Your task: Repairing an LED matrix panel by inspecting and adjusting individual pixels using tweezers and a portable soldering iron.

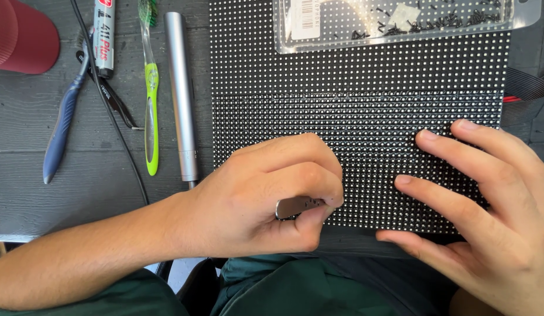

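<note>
A black rectangular panel studded with a fine grid of small pale dots (354, 88) lay flat on the dark grey wooden counter (26, 175), its near edge at the person's lap, and both hands worked on its lower half. The left hand (266, 196) was curled into a loose fist, thumb and forefinger pinching a small flat silver metal tool (295, 206) whose tip met the panel close to its near edge — the rest of the tool was hidden inside the fist. The right hand (488, 205) lay spread and flat, fingers fanned and pressed down on the panel's lower right part, holding nothing. At the panel's far edge rested a clear plastic bag of tiny black screws (400, 20), overlapping the dotted surface. Just left of the panel, a slim silver metal cylinder-shaped tool (181, 93) lay lengthwise on the counter, and beside it a lime-green-handled tool in a clear sleeve (150, 111). Further left were blue-handled pliers (61, 123), a marker pen with a white and red barrel (103, 35), and a thin black cable (117, 129) running across the boards. A dark red rounded object (20, 35) sat in the far left corner — what it was could not be told. At the right edge, a flat grey ribbon cable (526, 88) with a red wire alongside curved out from behind the panel. Dark green clothing (272, 289) showed beneath the arms.
</note>
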